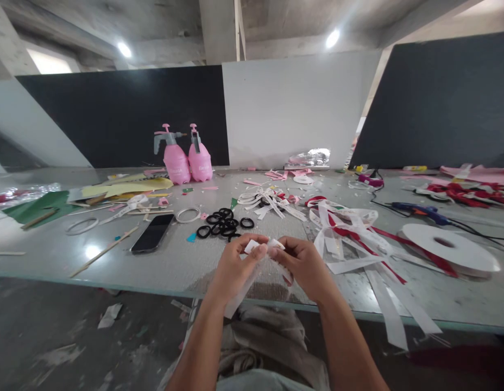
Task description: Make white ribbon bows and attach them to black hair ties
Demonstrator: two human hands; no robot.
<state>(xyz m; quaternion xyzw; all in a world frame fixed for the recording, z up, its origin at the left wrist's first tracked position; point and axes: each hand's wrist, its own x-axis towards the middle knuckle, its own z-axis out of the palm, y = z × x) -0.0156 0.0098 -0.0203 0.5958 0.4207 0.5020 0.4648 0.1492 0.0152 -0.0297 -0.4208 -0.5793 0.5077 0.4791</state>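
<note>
My left hand [235, 266] and my right hand [303, 266] meet above the near edge of the grey table [170, 266]. Both pinch a strip of white ribbon [260, 247] folded between the fingertips. A loose tail of that ribbon hangs down below my left hand toward my lap. Just beyond my hands lies a cluster of black elastic rings [223, 222]. A pile of white and red ribbon pieces [345, 231] lies to the right of my right hand.
A black phone [153, 232] lies to the left. Two pink spray bottles [187, 157] stand at the back. A white ribbon spool [449, 247] and a blue glue gun [419, 210] sit at the right. Wooden sticks, paper sheets and scraps litter the left side.
</note>
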